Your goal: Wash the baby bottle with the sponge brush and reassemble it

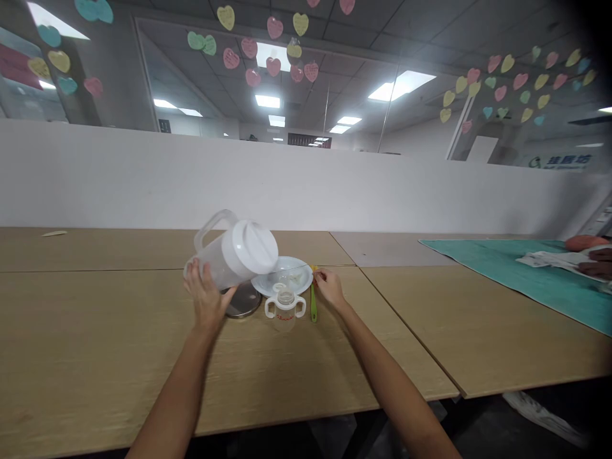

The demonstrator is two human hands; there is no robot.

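My left hand (206, 296) is wrapped round the body of a translucent white plastic pitcher (217, 261), tilted with its lid to the right. Below the lid, a clear baby bottle (285, 313) with two white handles and red print stands uncapped on the table. My right hand (329, 285) is closed at the right rim of a white plate (302, 266), beside a long green utensil (313, 306) lying on the table. A small orange-yellow bit shows at the fingertips, but what they grip is not clear. Under the pitcher sits a round metal tray (243, 305), partly hidden.
The wooden table (119, 357) runs up to a low white wall (143, 178) with glass above. On the right lies a green mat (502, 268) with a white cloth (549, 258) and another person's hands at its far edge. A thin pale piece (55, 233) lies far left.
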